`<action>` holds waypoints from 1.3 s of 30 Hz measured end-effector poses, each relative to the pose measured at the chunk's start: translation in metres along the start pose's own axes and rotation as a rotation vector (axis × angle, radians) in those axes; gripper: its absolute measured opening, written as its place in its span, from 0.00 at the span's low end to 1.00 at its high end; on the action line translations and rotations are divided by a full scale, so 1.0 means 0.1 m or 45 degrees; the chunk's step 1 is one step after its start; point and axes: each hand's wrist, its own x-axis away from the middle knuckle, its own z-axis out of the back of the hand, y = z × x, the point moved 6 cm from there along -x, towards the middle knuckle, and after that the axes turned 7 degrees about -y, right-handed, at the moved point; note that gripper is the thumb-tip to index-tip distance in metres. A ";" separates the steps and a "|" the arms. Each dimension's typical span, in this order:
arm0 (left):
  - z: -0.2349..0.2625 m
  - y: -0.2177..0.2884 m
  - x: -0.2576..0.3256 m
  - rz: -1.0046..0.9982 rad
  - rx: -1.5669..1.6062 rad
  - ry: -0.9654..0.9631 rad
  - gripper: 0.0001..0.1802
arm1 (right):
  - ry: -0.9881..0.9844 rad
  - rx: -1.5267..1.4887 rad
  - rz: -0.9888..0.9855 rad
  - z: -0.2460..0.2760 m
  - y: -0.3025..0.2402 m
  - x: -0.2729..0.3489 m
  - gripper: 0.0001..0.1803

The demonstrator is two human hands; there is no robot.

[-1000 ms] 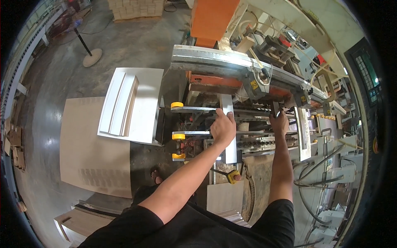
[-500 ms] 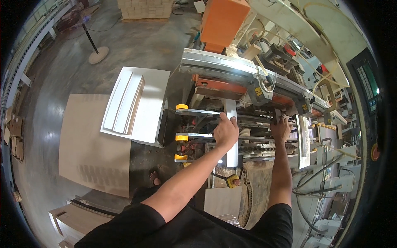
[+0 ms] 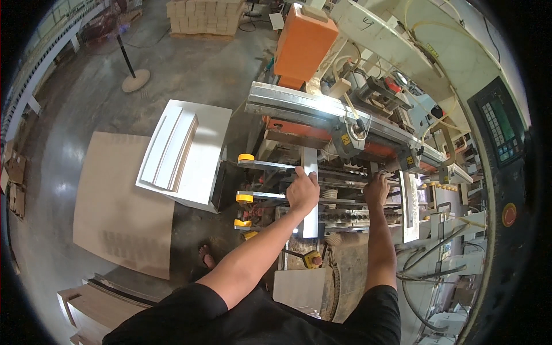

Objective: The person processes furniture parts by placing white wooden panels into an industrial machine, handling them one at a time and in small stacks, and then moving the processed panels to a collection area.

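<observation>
A narrow white board strip [image 3: 310,221] lies across the metal rails of a machine, its long side running away from me. My left hand [image 3: 303,192] is closed on the strip's left edge, thumb and fingers near its middle. Farther right, my right hand [image 3: 376,191] reaches in among the rails with its fingers curled down by a narrow upright bar [image 3: 374,167]. What those fingers hold, if anything, is hidden. Right of that hand stands another pale strip [image 3: 409,213] with a metal edge, apart from it.
A long metal beam [image 3: 287,100] crosses behind the rails, with an orange housing [image 3: 305,43] beyond. Yellow-tipped rail ends [image 3: 245,198] stick out leftward. A white table [image 3: 213,129] bears several white strips. At the right are a control panel [image 3: 499,123] and a red button [image 3: 509,214].
The whole view has shifted a little, with the machine sitting slightly lower and farther left. Both hands keep nearly the same places on the machine, the left still on the white strip.
</observation>
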 end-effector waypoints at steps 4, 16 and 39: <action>0.04 0.01 0.01 -0.018 -0.001 0.069 0.19 | -0.004 -0.109 -0.024 -0.11 0.01 -0.03 0.19; 0.05 0.02 0.01 -0.006 -0.032 0.049 0.19 | -0.258 -1.433 -0.102 -0.18 0.28 0.19 0.19; 0.06 0.04 0.01 -0.004 -0.081 0.064 0.21 | -0.011 -0.553 -0.047 -0.06 0.21 0.26 0.25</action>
